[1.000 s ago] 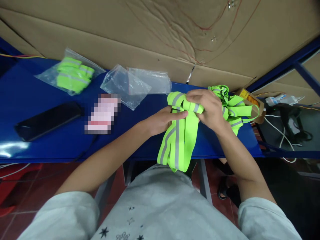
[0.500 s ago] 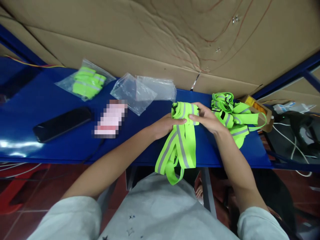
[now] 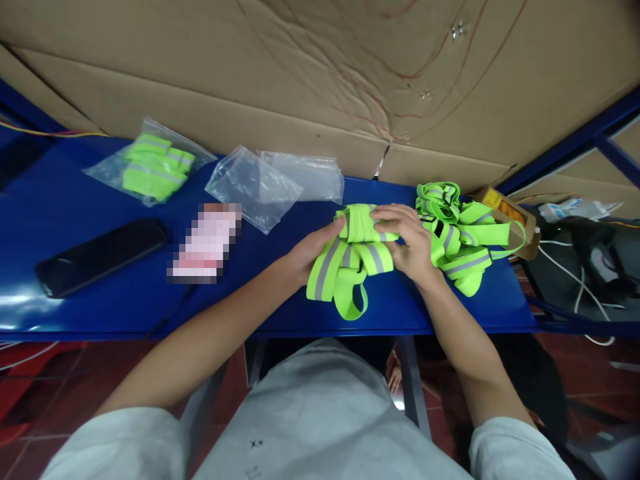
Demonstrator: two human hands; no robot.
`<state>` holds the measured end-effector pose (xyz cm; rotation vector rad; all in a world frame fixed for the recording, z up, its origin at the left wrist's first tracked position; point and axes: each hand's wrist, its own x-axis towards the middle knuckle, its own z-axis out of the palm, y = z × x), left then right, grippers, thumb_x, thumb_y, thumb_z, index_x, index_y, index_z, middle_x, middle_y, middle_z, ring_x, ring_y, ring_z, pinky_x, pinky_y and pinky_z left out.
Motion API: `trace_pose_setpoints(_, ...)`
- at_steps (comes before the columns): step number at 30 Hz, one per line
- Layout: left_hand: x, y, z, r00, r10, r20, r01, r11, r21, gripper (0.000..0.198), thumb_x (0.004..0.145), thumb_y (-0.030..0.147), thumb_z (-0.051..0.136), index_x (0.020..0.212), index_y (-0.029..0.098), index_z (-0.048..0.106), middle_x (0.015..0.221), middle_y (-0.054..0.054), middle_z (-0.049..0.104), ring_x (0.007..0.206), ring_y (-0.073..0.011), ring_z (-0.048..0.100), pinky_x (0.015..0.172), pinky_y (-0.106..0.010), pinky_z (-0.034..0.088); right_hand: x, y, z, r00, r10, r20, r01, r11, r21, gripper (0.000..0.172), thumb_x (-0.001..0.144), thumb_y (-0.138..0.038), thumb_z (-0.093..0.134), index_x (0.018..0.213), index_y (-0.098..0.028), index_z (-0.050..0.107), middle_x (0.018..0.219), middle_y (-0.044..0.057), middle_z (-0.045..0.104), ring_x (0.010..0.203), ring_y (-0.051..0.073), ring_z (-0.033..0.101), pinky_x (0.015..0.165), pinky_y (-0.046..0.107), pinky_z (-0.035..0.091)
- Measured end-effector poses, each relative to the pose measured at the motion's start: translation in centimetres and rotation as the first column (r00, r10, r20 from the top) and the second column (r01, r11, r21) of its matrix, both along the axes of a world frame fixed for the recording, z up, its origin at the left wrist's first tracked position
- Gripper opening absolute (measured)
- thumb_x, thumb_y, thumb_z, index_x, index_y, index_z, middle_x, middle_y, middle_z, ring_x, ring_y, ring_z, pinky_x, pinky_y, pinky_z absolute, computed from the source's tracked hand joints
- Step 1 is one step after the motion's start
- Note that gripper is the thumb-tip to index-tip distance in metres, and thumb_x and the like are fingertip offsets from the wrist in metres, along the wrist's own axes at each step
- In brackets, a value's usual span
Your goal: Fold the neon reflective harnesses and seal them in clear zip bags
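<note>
Head view: unlettered reflective strap (image 3: 356, 260) between both hands (image 3: 407, 243).

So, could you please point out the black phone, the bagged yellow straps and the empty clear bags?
black phone (image 3: 100, 257), head view, middle of its screen.
bagged yellow straps (image 3: 150, 170), head view, on the folded straps.
empty clear bags (image 3: 255, 187), head view, front bag's middle.

So the blue table (image 3: 90, 300) is the main thing here, glossy top with a bright glare spot near its left front corner. Right behind it, flattened cardboard (image 3: 280, 73) covers the whole back like a wall, creased, with thin red lines scrawled across and a few staples. Under the table there's a dark red floor (image 3: 60, 373) and grey metal legs (image 3: 407, 373). Off its right end, a blue frame (image 3: 575, 133) angles up, and white cables (image 3: 570, 273) trail over a dark surface.
</note>
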<state>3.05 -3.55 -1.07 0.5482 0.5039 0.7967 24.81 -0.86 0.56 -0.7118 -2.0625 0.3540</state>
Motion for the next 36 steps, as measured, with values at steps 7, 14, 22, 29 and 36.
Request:
trace_pose_setpoints(7, -0.3, 1.1, 1.0, 0.959, 0.197, -0.204, -0.185, 0.980, 0.074, 0.066, 0.062, 0.016, 0.092, 0.124, 0.019, 0.069, 0.110, -0.009, 0.079, 0.088, -0.0249, 0.077, 0.082, -0.039, 0.063, 0.8, 0.3, 1.1, 0.980, 0.199, -0.023, -0.191, 0.893, -0.407, 0.037, 0.095, -0.049, 0.070, 0.126, -0.030, 0.068, 0.155, 0.006, 0.057, 0.151, 0.026, 0.049, 0.130, 0.053, 0.033)
trace_pose_setpoints(14, -0.4, 0.8, 0.5, 0.952, 0.190, -0.242, -0.159, 0.977, 0.142, 0.059, 0.060, 0.017, 0.094, 0.114, 0.020, 0.071, 0.095, -0.005, 0.079, 0.079, -0.0231, 0.074, 0.075, -0.036, 0.059, -1.0, 0.3, -1.3, 0.992, -0.086, -0.096, 0.001, 0.751, -0.661, 0.068, 0.082, -0.066, 0.078, 0.132, -0.025, 0.058, 0.119, 0.006, 0.072, 0.104, 0.022, 0.069, 0.091, 0.039, 0.060)
trace_pose_setpoints(22, -0.2, 0.2, 0.8, 0.985, 0.100, -0.140, -0.089, 0.993, 0.084, 0.057, 0.061, 0.019, 0.093, 0.115, 0.018, 0.073, 0.093, -0.006, 0.079, 0.079, -0.0225, 0.075, 0.078, -0.036, 0.060, -3.1, -1.7, -0.9, 0.965, -0.187, -0.182, 0.056, 0.829, -0.556, 0.065, 0.081, -0.067, 0.079, 0.125, -0.025, 0.056, 0.130, 0.009, 0.069, 0.113, 0.024, 0.068, 0.101, 0.042, 0.057)
trace_pose_setpoints(29, 0.4, 0.1, 0.9, 0.961, 0.112, -0.254, -0.102, 0.993, 0.052, 0.072, 0.055, 0.012, 0.095, 0.121, 0.020, 0.068, 0.093, -0.006, 0.079, 0.078, -0.0244, 0.075, 0.077, -0.039, 0.062, -0.9, 0.0, -0.8, 0.973, -0.086, -0.215, -0.106, 0.661, -0.743, 0.065, 0.070, -0.061, 0.089, 0.121, -0.025, 0.070, 0.115, 0.003, 0.078, 0.102, 0.025, 0.074, 0.094, 0.043, 0.063)
trace_pose_setpoints(36, 1.0, -0.2, 0.8, 0.995, 0.076, -0.060, -0.081, 0.992, -0.096, 0.036, 0.070, 0.018, 0.082, 0.105, 0.015, 0.076, 0.097, -0.009, 0.081, 0.091, -0.0275, 0.076, 0.092, -0.049, 0.062, -1.6, -1.1, -0.7, 0.974, -0.210, -0.088, 0.186, 0.956, -0.226, 0.051, 0.087, -0.056, 0.077, 0.127, -0.026, 0.071, 0.131, 0.008, 0.074, 0.121, 0.029, 0.069, 0.107, 0.047, 0.057)
